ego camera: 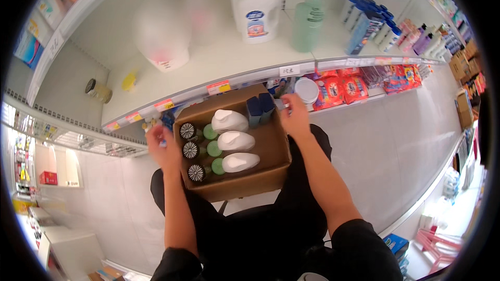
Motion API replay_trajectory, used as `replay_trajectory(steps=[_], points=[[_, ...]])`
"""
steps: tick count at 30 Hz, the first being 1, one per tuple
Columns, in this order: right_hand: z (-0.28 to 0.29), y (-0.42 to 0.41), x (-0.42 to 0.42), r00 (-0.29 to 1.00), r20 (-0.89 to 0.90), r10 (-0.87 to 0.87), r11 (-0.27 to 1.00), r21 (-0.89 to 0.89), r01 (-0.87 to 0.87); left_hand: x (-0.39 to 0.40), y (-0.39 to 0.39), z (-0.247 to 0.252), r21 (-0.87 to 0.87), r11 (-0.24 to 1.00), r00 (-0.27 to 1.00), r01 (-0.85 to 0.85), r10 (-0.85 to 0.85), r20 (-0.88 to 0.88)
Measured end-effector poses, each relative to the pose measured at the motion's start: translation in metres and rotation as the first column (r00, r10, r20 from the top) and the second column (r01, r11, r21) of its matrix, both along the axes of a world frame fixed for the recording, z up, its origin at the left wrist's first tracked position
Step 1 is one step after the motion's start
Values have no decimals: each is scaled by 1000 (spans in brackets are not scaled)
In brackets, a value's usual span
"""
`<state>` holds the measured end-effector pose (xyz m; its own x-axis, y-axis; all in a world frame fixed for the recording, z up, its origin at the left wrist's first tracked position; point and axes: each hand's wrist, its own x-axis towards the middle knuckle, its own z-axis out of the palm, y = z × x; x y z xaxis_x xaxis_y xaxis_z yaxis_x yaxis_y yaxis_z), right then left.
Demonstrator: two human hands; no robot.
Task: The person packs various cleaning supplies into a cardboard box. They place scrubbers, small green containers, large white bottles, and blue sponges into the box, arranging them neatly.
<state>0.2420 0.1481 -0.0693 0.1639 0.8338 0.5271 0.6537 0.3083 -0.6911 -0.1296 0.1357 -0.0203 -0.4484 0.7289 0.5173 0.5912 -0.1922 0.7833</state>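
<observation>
An opened cardboard carton (pixel 250 181) sits between my knees. At its left are several jars with black ribbed lids (pixel 190 150), beside a row of green round caps (pixel 214 148). White plastic bottles (pixel 235 141) lie across the middle, and two dark-blue boxes (pixel 261 105) stand in the far right corner. My left hand (pixel 166 150) is beside the carton's left wall, fingers curled around a small bluish-white patch that I cannot identify. My right hand (pixel 295 119) is by the right rim; a small whitish thing shows at its fingertips. Whether either hand grips anything is unclear.
Ahead, a white shelf (pixel 234 60) holds a white pump bottle (pixel 256 13), a green bottle (pixel 308 21) and a blurred large white bottle (pixel 162 33). A jar (pixel 99 90) lies at its left. Red detergent bags (pixel 341 89) and a white-lidded tub (pixel 306 90) sit underneath.
</observation>
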Motion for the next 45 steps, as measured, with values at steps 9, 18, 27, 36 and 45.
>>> replay_trajectory(steps=[9,18,27,36,45], points=[[17,5,-49,895,418,155,985,-134,-108,-57,-30,-69,-531,847,1000,15,-1,26],[5,17,-54,877,451,166,979,-179,-94,-29,-31,-91,-697,714,997,72,-31,72],[13,14,-55,902,404,154,979,-185,-84,-26,-26,-97,-637,771,1000,16,-7,17],[9,13,-55,896,401,192,971,-210,-114,-29,-31,-98,-654,756,999,-36,3,-52],[-45,37,-31,993,-34,-110,990,88,113,-27,-28,-108,-612,791,999,4,-36,-41]])
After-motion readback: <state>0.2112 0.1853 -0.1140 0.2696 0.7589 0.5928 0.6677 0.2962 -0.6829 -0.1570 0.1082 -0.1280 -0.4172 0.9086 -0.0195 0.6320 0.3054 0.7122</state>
